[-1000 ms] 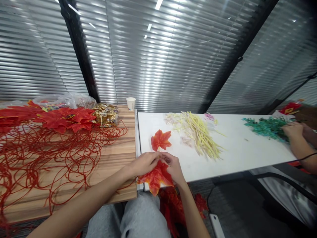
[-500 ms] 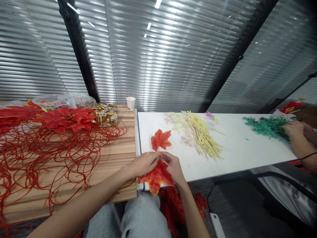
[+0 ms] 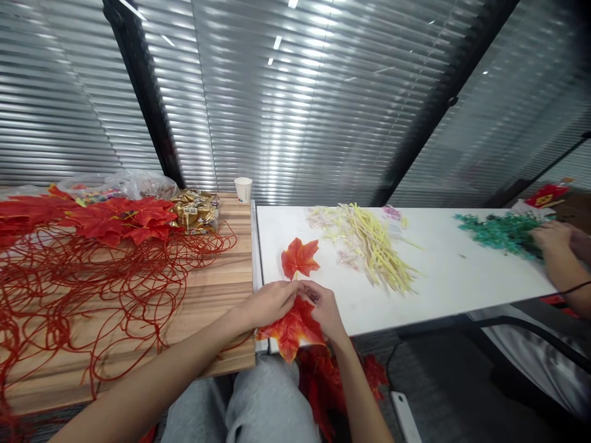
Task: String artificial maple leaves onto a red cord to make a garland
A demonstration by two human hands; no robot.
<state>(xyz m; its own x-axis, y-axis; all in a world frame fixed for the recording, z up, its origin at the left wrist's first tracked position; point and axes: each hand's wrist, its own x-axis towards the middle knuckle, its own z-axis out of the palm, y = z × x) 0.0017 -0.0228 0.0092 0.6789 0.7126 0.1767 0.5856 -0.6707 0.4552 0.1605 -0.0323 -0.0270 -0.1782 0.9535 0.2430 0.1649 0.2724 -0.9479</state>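
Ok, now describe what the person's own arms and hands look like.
The left forearm and right forearm are slim and bare, with no sleeve in view. The left hand and right hand are ungloved, and no watch or bracelet shows at either wrist. No markings can be made out.

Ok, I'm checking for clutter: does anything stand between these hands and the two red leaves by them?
Nothing visible does. The left hand and right hand meet between the upper leaf and lower leaf; their exact grip is too small to tell. The yellow strips lie apart, to the right.
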